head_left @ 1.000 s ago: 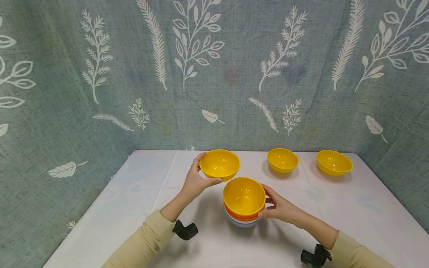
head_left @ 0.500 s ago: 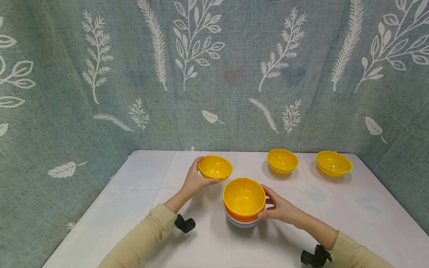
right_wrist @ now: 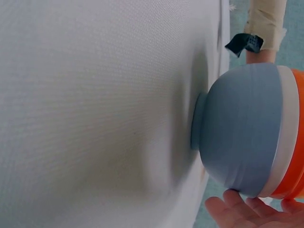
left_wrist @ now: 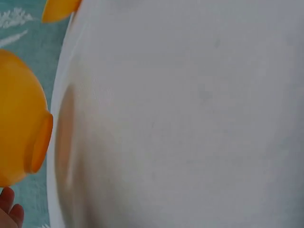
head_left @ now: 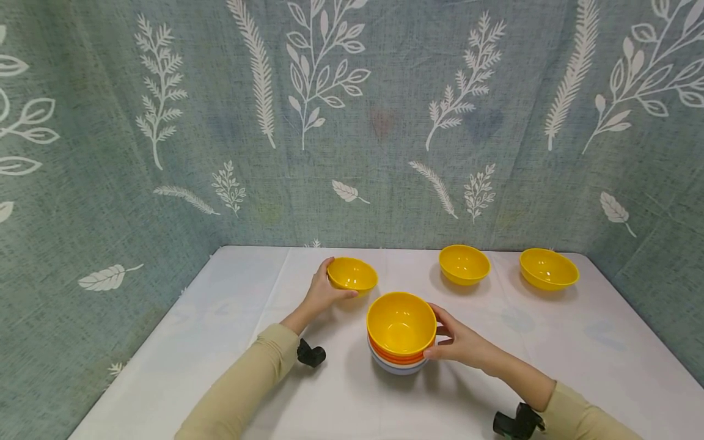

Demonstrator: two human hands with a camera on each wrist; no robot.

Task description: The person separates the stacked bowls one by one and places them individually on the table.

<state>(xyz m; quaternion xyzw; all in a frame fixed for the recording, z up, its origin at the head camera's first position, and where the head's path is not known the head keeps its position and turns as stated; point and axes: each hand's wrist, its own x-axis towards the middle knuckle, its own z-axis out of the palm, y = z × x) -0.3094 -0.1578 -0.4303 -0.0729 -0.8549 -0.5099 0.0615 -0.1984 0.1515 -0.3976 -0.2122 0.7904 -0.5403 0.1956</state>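
Observation:
My left hand [head_left: 323,294] grips a yellow bowl [head_left: 352,274] by its left side, thumb at the front and fingers behind. In the left wrist view a gap shows between that bowl's foot and the white table, so it hangs just above. At the middle, my right hand [head_left: 464,345] holds the right side of a stack of nested bowls [head_left: 397,369]. A yellow bowl [head_left: 400,324] tops the stack, over orange and white rims. In the right wrist view the bottom blue-grey bowl [right_wrist: 242,128] has its foot at the table; several fingertips touch its side.
Two more yellow bowls, a nearer-middle bowl [head_left: 464,265] and a right-hand bowl [head_left: 549,269], stand apart at the back right of the white table [head_left: 231,342]. A green leaf-patterned cloth [head_left: 374,140] rises behind and at both sides.
My left hand has moved the yellow bowl away from beside the stack, slightly left, and lowered it toward the table. My right hand and the stack stay in place.

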